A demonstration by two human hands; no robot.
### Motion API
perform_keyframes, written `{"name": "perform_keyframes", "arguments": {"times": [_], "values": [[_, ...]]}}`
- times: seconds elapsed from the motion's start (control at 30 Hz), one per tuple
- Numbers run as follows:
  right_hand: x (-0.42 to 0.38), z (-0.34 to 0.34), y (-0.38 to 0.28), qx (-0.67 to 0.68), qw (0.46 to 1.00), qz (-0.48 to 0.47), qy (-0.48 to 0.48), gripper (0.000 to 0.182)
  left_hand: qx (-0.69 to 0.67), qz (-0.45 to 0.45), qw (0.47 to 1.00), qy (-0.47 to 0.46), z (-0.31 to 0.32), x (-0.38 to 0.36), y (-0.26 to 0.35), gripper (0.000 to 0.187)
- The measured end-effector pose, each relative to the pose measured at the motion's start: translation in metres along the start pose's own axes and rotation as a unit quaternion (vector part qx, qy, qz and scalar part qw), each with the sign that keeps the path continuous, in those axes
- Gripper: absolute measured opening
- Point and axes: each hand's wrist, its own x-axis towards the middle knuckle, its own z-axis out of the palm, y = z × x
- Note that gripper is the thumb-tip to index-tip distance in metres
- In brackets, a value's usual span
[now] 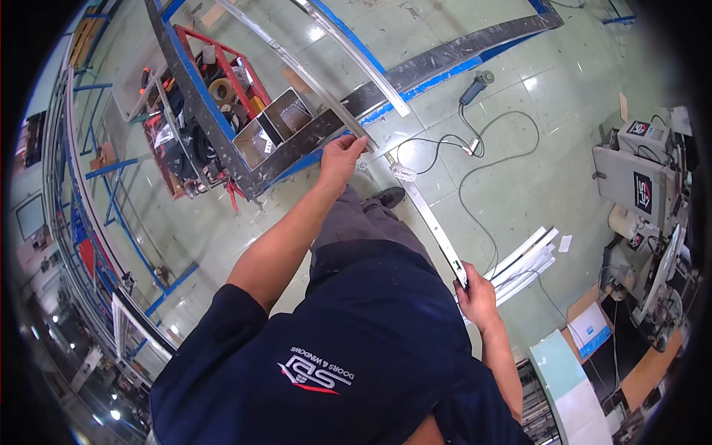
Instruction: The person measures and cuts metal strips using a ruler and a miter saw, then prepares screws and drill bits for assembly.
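Note:
My left hand (343,157) is pinched at the near end of a long aluminium profile (315,83), which rests across the blue and black metal frame (423,70). In my right hand (478,298) is the lower end of a slim metal strip (436,228) with slots along it. This strip slants up and left past my shoe (391,196). A clear plastic piece (403,173) lies at its upper end. A second profile (371,63) runs beside the first, its end sticking out past the frame.
An angle grinder (475,87) with its cord lies on the tiled floor. A red tool carrier (230,81) and a divided metal box (274,126) stand at the left. White strips (523,263) lie at the right, near machines (634,174) and a cardboard box (588,326).

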Motion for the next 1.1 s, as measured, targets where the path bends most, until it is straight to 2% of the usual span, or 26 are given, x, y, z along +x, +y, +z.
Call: {"name": "perform_keyframes", "arguments": {"times": [0.1,0.2,0.3,0.33,0.47,0.6,0.73,0.93,1.03,1.1], "values": [[0.002,0.004,0.002,-0.005,1.0,-0.008,0.008,0.049,-0.047,-0.024,0.999,0.009,0.003,-0.015,-0.004,0.034],[0.006,0.01,0.004,-0.015,1.0,-0.017,0.011,0.049,-0.151,-0.16,0.972,-0.077,0.006,-0.05,-0.014,0.04],[0.014,0.021,0.012,-0.035,0.999,-0.03,0.008,0.049,-0.229,-0.172,0.949,-0.133,0.03,-0.083,-0.012,0.039],[0.016,0.022,0.012,-0.03,0.999,-0.026,-0.001,0.049,-0.221,-0.143,0.954,-0.142,0.038,-0.085,-0.009,0.036],[0.021,0.035,0.015,-0.043,0.998,-0.051,0.012,0.053,-0.203,-0.126,0.96,-0.149,0.044,-0.085,-0.002,0.031],[0.032,0.034,-0.004,0.033,0.997,0.029,-0.062,0.053,-0.188,-0.113,0.966,-0.139,0.045,-0.077,-0.01,0.028],[0.042,0.053,0.006,0.047,0.995,0.067,-0.055,0.046,-0.175,-0.108,0.966,-0.157,0.042,-0.071,-0.009,0.028],[0.038,0.055,0.002,0.022,0.993,0.111,-0.025,0.039,-0.172,-0.114,0.958,-0.201,0.035,-0.072,-0.01,0.033],[0.033,0.06,0.01,-0.038,0.995,0.073,0.047,0.042,-0.153,-0.125,0.957,-0.212,0.027,-0.072,-0.008,0.036],[0.033,0.058,0.011,0.004,0.993,0.091,0.073,0.044,-0.155,-0.13,0.952,-0.229,0.022,-0.074,-0.005,0.037]]}}
